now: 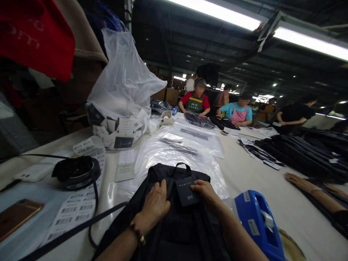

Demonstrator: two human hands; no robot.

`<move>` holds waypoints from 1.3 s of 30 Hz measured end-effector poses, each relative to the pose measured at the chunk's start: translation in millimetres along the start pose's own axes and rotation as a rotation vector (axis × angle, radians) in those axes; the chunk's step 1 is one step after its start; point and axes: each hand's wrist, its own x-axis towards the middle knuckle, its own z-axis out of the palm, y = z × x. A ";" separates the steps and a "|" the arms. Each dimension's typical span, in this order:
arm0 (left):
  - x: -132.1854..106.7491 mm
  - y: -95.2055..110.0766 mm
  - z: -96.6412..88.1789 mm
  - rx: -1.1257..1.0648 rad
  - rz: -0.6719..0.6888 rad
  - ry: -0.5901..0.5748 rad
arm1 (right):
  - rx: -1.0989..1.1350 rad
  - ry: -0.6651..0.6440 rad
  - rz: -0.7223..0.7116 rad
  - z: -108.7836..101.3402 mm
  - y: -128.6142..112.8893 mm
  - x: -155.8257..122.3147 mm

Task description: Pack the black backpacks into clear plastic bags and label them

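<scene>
A black backpack [171, 232] lies on the table in front of me, its top loop handle [183, 167] pointing away. My right hand [205, 192] pinches the right edge of a black hang tag [187, 194] with small white print, which rests over the upper part of the backpack. My left hand [154, 201], with a beaded bracelet at the wrist, is closed on the backpack's fabric just left of the tag; its fingertips are partly hidden. Beyond the backpack lies a stack of clear plastic bags [179, 145].
A blue tape dispenser [255, 221] stands close by my right forearm. To the left are a barcode label strip [73, 210], a black strap roll [76, 172], a phone [19, 217] and a plastic sack of tags [119, 127]. A co-worker's hand [301, 183] rests on black fabric at right.
</scene>
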 end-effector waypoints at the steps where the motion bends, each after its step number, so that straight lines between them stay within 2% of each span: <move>1: 2.8 -0.8 -0.9 -0.155 -0.050 0.002 | -0.008 -0.002 0.002 -2.1 -1.0 0.0; 3: 8.1 -4.0 -2.7 -0.402 -0.138 -0.006 | -0.025 -0.005 -0.001 -5.6 -2.9 -0.2; 8: 16.1 -10.2 -7.1 -0.737 -0.275 -0.073 | -0.073 -0.026 -0.015 -8.0 -6.0 -1.9; 13: 15.3 -9.4 -3.2 -0.861 -0.275 -0.087 | -0.152 -0.106 0.029 17.8 1.3 -6.5; 18: 6.2 -10.2 3.3 -0.636 -0.150 0.021 | -0.348 -0.058 -0.035 48.8 8.3 -8.9; 20: 0.2 -10.3 4.7 -0.338 -0.034 0.088 | -0.468 -0.008 -0.109 50.6 4.5 -13.4; 23: -5.2 -13.7 5.7 0.273 0.180 0.119 | -0.608 0.078 -0.233 39.0 -7.4 -32.4; 25: -3.1 -21.6 6.6 0.443 0.288 0.133 | -0.670 0.117 -0.331 20.7 -13.7 -53.4; 27: 4.2 -34.1 8.9 0.391 0.366 0.193 | -0.690 0.188 -0.485 -7.7 -13.4 -77.3; 28: 9.2 -41.2 10.7 0.322 0.382 0.229 | -0.680 0.267 -0.572 -26.1 -9.6 -89.0; 30: 19.4 -54.6 15.4 0.181 0.378 0.292 | -0.638 0.521 -0.686 -70.7 5.6 -109.5; 32: 26.7 -63.9 19.9 0.090 0.377 0.327 | -0.625 0.821 -0.640 -121.7 29.6 -124.0; 34: 29.5 -68.2 22.8 0.054 0.383 0.338 | -0.698 1.006 -0.477 -170.5 59.0 -130.7; 35: 29.6 -68.9 23.7 0.050 0.386 0.341 | -0.782 1.033 -0.379 -191.1 74.4 -131.2; 36: 29.1 -69.0 24.3 0.051 0.389 0.346 | -0.805 1.031 -0.342 -208.2 89.7 -130.1; 39: 27.1 -68.4 24.8 0.071 0.403 0.365 | -0.905 0.964 -0.266 -239.3 129.0 -121.4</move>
